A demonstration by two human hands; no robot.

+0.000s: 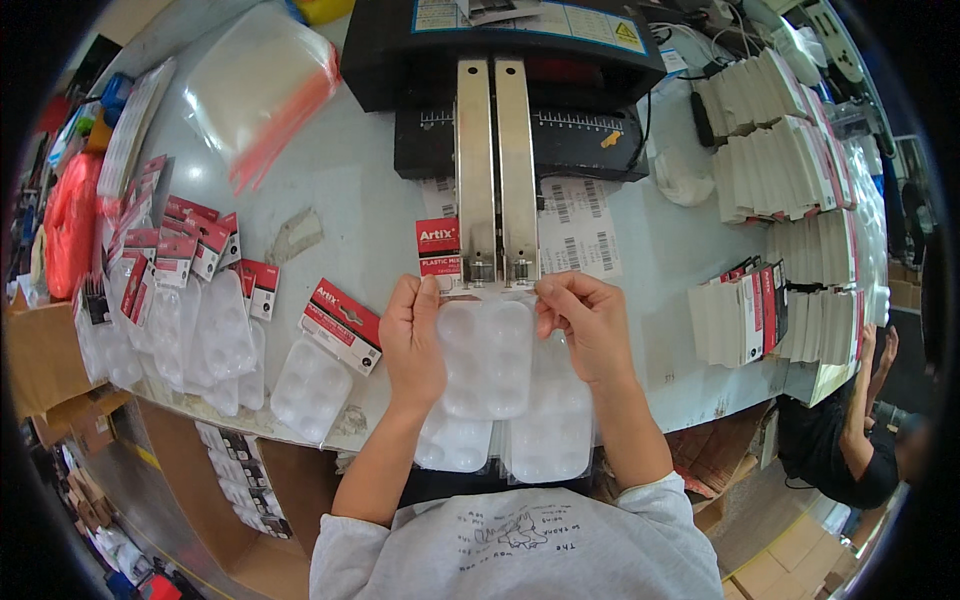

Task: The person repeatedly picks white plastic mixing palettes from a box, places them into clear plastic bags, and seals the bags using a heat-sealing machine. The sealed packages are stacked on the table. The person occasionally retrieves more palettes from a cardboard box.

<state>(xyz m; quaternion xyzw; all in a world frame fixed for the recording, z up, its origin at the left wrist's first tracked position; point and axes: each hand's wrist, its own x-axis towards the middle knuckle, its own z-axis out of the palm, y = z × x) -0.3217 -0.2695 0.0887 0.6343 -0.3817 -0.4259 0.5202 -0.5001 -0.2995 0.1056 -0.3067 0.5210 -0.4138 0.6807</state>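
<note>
A white plastic paint palette [487, 350] with round wells hangs in front of me, its top edge at the tips of the two metal arms of a stapling machine [515, 160]. My left hand [415, 335] is closed with its fingers at the top left of the palette. At the top right, my right hand [585, 325] pinches thumb against finger; the thin clear bag edge there is hard to make out. Two more palettes [548, 440] lie below at the table edge. Beside the metal arms sits a red and white header card [438, 240].
Finished palette packs [225, 325] with red cards pile up at the left, and one pack [312, 388] lies nearer. Clear bags [260, 85] lie at the back left. Bundled cards [775, 170] stand at the right. Another person [850, 440] is at the far right.
</note>
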